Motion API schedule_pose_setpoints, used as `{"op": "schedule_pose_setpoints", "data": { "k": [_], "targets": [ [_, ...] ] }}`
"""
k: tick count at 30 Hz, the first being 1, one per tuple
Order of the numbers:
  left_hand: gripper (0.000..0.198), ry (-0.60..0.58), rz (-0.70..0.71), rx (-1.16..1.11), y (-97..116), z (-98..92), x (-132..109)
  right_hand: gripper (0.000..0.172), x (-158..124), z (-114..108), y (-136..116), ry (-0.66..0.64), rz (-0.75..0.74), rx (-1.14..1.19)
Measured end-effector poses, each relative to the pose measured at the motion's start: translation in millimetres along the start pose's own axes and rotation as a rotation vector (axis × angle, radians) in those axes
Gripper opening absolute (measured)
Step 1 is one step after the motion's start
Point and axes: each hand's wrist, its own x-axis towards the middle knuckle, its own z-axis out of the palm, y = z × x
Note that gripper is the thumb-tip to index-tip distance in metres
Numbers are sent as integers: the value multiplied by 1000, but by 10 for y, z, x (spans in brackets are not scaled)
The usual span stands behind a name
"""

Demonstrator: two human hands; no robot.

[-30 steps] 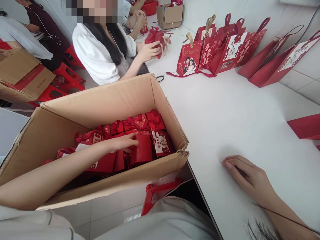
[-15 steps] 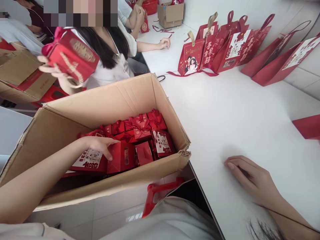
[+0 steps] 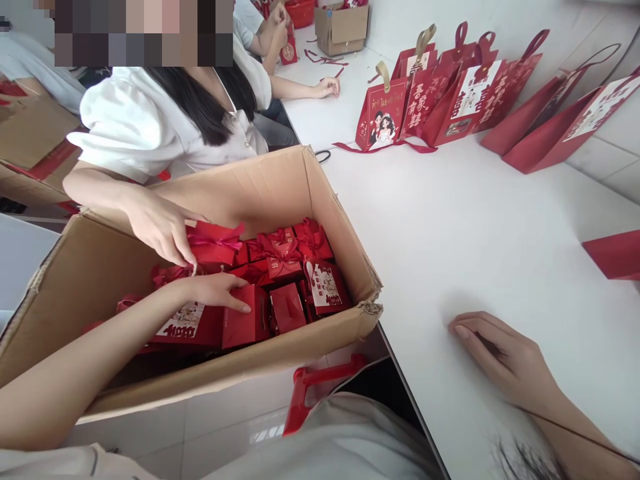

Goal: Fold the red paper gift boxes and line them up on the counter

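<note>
My left hand reaches into the cardboard carton, thumb and fingers around the top of a red gift box. Beside it lies a red box with a white panel and a printed couple, partly under my forearm. Behind my hand, a co-worker's hand holds a red box with a ribbon bow inside the carton. My right hand rests on the white table, fingers together and curled, with no object visible in it.
Several ribbon-tied red boxes fill the carton's far right part. Red gift bags with loop handles stand along the wall. A red piece lies at the table's right edge. A red stool is below. Co-workers sit across and behind.
The co-worker's hand has brought the ribboned red box down from above the carton's far edge into it. My left hand and its gift box have shifted slightly right. My right hand stays still.
</note>
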Motion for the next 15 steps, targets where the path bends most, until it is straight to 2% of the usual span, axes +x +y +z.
{"op": "schedule_pose_setpoints", "data": {
  "k": [2,5,9,12,15],
  "targets": [
    [99,63,-20,23,-5,62,59,11,4,4,6,1,0,-7],
    [102,83,-28,44,22,84,58,11,11,4,6,2,-1,-12],
    [89,188,5,30,206,113,-36,11,19,-3,-7,3,-9,-9],
    [86,271,-125,68,403,216,-25,12,25,-5,-22,14,-11,4],
    [83,194,-259,37,507,208,-23,13,30,-6,-42,14,-5,7]
  ]
}}
